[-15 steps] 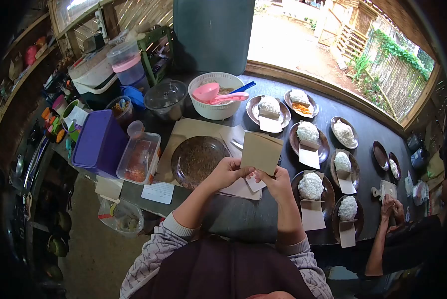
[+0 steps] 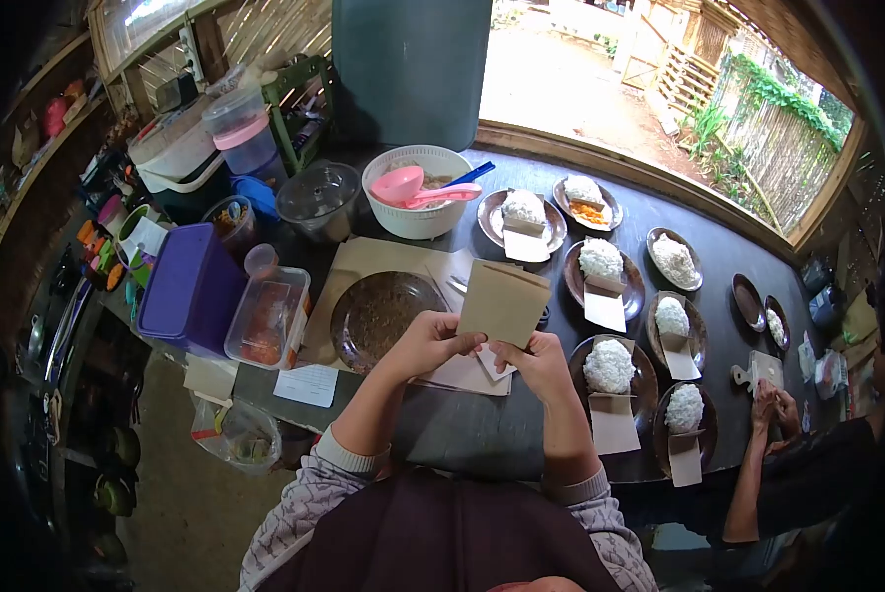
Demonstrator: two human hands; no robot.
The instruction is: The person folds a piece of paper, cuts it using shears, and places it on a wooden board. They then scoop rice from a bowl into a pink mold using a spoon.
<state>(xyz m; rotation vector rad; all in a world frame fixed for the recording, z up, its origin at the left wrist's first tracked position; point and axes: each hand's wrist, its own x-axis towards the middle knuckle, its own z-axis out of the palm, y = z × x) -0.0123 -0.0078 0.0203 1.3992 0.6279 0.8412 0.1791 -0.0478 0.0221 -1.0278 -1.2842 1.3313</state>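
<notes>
Between my two hands is a folded piece of brown paper, held upright above the table's front part. My left hand pinches its lower left corner, and my right hand pinches its lower right edge. Behind and left of the paper lies a dark round plate on flat brown sheets. To the right stand several brown plates with white rice mounds, most with a folded paper strip against the rice.
A white basket with a pink ladle stands at the back. Left are a purple box and a clear container. At the right, a co-worker's hands are beside a small board.
The view has shifted slightly, so the table's things appear a little further left. The paper is tilted slightly more, and my right hand's fingers have moved a little along its lower edge.
</notes>
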